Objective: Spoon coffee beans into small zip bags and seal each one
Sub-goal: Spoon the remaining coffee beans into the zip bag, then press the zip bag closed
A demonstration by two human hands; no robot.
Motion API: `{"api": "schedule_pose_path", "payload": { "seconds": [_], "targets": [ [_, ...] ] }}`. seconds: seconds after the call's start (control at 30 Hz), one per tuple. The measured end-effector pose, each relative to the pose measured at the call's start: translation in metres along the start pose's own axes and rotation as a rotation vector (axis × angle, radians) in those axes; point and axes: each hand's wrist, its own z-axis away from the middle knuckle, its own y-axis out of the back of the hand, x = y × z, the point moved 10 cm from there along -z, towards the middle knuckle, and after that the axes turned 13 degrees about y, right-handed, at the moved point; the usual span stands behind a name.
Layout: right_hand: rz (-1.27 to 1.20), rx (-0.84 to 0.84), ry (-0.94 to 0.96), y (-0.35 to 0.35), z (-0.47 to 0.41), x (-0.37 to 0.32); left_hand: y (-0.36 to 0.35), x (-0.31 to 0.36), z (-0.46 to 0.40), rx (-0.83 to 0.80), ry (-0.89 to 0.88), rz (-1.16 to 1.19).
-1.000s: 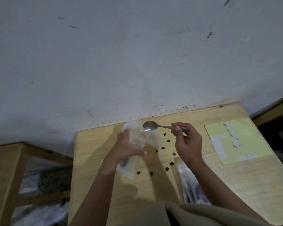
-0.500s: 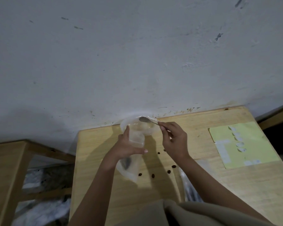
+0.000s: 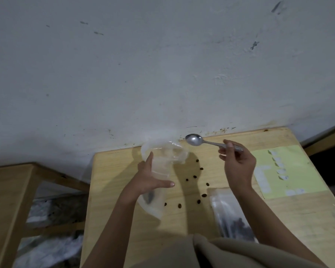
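Note:
My left hand (image 3: 150, 179) holds a clear zip bag (image 3: 161, 167) upright above the wooden table (image 3: 124, 190), thumb and fingers around its middle. The bag's mouth gapes open at the top, and a few dark beans lie in its bottom corner. My right hand (image 3: 238, 165) pinches the handle of a metal spoon (image 3: 194, 139). The spoon's bowl looks empty and hangs just to the right of the bag's mouth. Several loose coffee beans (image 3: 195, 176) lie scattered on the table between my hands. A larger clear bag of beans (image 3: 230, 217) lies under my right forearm.
A pale green sheet with white labels (image 3: 286, 171) lies on the table's right side. The wall rises directly behind the table's far edge. A second wooden table (image 3: 8, 190) stands to the left, with crumpled plastic on the floor below it.
The spoon has come out of the bag's mouth and moved right, its bowl now empty. My left hand keeps the bag in about the same place.

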Motion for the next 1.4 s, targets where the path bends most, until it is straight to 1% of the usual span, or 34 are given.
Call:
{"api": "schedule_pose_path", "payload": {
  "seconds": [0.03,0.1,0.27,0.33,0.53,0.6,0.77,0.83,0.87,0.93,0.97,1.03,1.07,1.1,1.23,1.33,1.4],
  "targets": [
    [0.026,0.008,0.02,0.01,0.0,0.001,-0.001,-0.002,0.003,0.005,0.008,-0.003],
    [0.121,-0.043,0.085,0.021,0.0,0.005,-0.002,-0.007,0.012,0.02,0.012,-0.011],
    [0.499,-0.379,0.404,0.002,0.015,0.017,-0.008,-0.008,0.036,0.067,-0.048,0.01],
    [0.588,-0.486,0.441,-0.005,0.023,0.032,-0.011,-0.008,0.043,0.082,-0.057,0.008],
    [0.769,-0.805,0.264,-0.023,0.042,0.086,-0.025,-0.002,0.057,0.105,-0.076,0.037],
    [0.812,-0.849,0.219,-0.026,0.044,0.098,-0.029,0.003,0.061,0.123,-0.089,0.041],
    [0.906,-0.887,0.13,-0.025,0.042,0.11,-0.036,0.014,0.07,0.203,-0.108,0.073],
    [0.861,-0.845,0.082,-0.023,0.038,0.103,-0.036,0.019,0.074,0.264,-0.126,0.07],
    [0.794,-0.784,0.098,-0.021,0.035,0.09,-0.035,0.022,0.076,0.296,-0.142,0.072],
    [0.558,-0.637,0.121,-0.015,0.031,0.052,-0.033,0.028,0.081,0.337,-0.161,0.114],
    [0.398,-0.596,0.074,-0.013,0.034,0.033,-0.034,0.031,0.083,0.335,-0.165,0.156],
    [0.057,-0.626,-0.093,-0.019,0.051,0.006,-0.037,0.035,0.086,0.304,-0.181,0.249],
    [-0.057,-0.648,-0.144,-0.021,0.059,-0.005,-0.039,0.036,0.087,0.289,-0.195,0.289],
    [-0.115,-0.652,-0.16,-0.022,0.065,-0.013,-0.041,0.038,0.089,0.274,-0.208,0.319],
    [-0.199,-0.531,-0.151,-0.013,0.07,-0.032,-0.053,0.044,0.105,0.205,-0.254,0.395],
    [-0.196,-0.499,-0.118,-0.003,0.07,-0.043,-0.046,0.042,0.119,0.284,-0.325,0.494],
    [-0.201,-0.508,-0.122,0.003,0.072,-0.048,-0.042,0.037,0.124,0.338,-0.323,0.542]
  ]
}}
